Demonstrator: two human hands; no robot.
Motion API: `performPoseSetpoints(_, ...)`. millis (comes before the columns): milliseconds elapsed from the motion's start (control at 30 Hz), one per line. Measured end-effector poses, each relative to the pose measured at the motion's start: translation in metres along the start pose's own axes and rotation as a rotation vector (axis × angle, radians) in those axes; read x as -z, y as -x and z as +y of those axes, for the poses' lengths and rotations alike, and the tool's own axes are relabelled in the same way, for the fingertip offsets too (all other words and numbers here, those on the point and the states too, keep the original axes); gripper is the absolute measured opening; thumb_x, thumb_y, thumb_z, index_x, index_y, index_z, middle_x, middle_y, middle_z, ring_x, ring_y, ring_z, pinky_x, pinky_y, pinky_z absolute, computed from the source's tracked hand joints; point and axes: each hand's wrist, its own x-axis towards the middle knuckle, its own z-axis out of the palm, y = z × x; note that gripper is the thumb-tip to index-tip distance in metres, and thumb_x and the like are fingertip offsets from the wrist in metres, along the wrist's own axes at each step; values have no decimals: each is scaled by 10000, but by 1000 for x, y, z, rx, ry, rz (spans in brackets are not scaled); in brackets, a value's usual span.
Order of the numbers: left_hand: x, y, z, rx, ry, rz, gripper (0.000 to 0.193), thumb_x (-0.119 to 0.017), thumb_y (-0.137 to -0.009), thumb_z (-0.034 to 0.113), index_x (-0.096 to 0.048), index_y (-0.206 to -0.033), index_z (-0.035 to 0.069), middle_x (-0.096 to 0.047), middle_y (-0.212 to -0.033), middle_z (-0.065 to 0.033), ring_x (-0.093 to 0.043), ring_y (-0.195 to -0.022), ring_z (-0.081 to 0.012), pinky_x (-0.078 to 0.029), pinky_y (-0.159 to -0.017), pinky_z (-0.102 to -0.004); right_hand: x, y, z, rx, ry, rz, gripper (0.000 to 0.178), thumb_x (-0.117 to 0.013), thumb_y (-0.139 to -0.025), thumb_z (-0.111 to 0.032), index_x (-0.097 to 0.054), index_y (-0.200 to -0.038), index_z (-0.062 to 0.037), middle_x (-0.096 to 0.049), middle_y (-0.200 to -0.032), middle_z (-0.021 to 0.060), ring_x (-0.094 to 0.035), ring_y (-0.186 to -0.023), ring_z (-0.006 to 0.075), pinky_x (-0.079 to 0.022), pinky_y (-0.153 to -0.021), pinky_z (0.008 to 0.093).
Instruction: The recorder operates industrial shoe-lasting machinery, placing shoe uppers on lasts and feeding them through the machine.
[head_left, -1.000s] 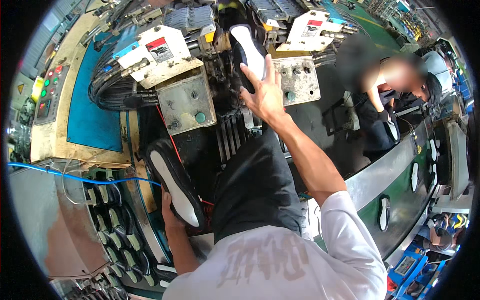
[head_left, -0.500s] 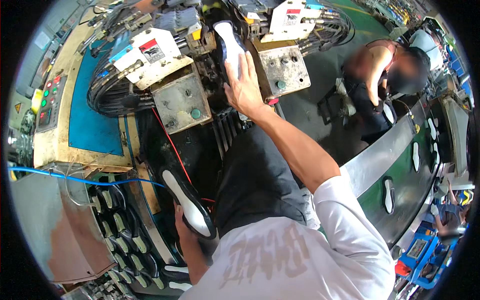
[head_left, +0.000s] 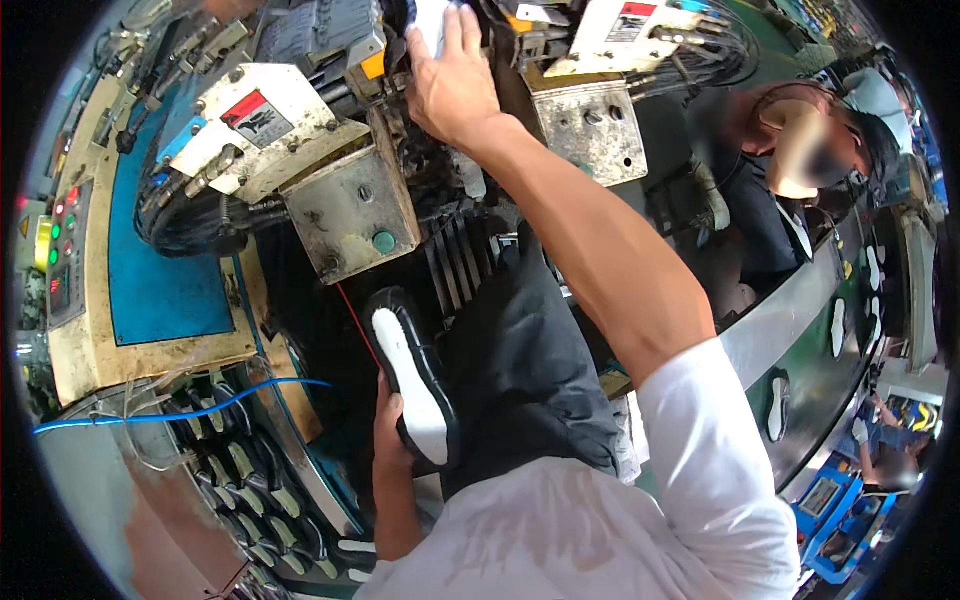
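Two shoes are in your hands in the one head view. Your right hand point(head_left: 452, 85) is stretched up into the machine point(head_left: 350, 190), fingers spread flat over a white-soled shoe point(head_left: 432, 22) that sits between the two grey press blocks at the top edge. It looks like a pressing hold, to seat the shoe, rather than a pinch; how far the fingers wrap round it is hidden. Your left hand point(head_left: 392, 440) hangs low beside your dark apron point(head_left: 520, 380), fingers closed round the heel end of a black shoe point(head_left: 415, 375) with its white sole turned up toward you, likely kept close and clear of the press. Left of you, a rack of soles point(head_left: 235, 470) runs under a blue cable point(head_left: 180, 412). On the right, another person point(head_left: 800, 150) stands at a green conveyor point(head_left: 800, 370) carrying more soles.
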Motion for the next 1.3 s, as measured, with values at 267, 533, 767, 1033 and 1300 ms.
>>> performPoseSetpoints(267, -53, -52, 35, -116, 5, -314, 985, -624, -940, 323, -158, -1764, 49, -388, -1724, -193, -474, -1538, -341, -404, -1261, -449, 12, 2, 4, -71, -227, 68, 628, -639, -994, -218, -510, -1602, -128, -322, -1706, 335, -329, -1563, 536, -426, -1209, 589)
performPoseSetpoints(533, -44, -4, 47, -247, 54, -348, 1132, -757, -828, 168, -142, -1773, 66, -321, -1765, -151, -360, -1611, -295, -274, -1316, -420, 22, 39, 15, 85, -322, 119, 690, -707, -977, -194, -491, -1633, -200, -355, -1723, 266, -408, -1530, 496, -436, -1204, 530)
performPoseSetpoints(767, 33, 73, -2, -249, -20, 22, 1096, -752, -852, 67, -184, -1783, 169, -421, -1684, -93, -521, -1408, -227, -440, -1153, -362, 12, 235, 14, 31, -452, -380, 625, -661, -1042, -188, -494, -1643, -151, -433, -1674, 283, -431, -1528, 491, -387, -1251, 529)
performPoseSetpoints(1033, 120, 199, -91, -334, 388, 660, 998, -770, -908, 64, -252, -1758, 142, -571, -1512, -161, -636, -1255, -265, -508, -1105, -393, -12, 385, 45, 333, -330, -480, 379, -623, -1055, -307, -775, -1358, -136, -581, -1595, 182, -470, -1497, 474, -392, -1236, 587)
performPoseSetpoints(1300, 163, 363, -171, -424, 249, 1501, 1036, -806, -928, 144, -184, -1751, 53, -659, -1433, -231, -653, -1294, -312, -449, -1169, -409, -48, 387, 66, 482, -469, -493, 582, -473, -1118, -572, -747, -1377, -129, -567, -1601, 184, -447, -1499, 492, -377, -1232, 643)
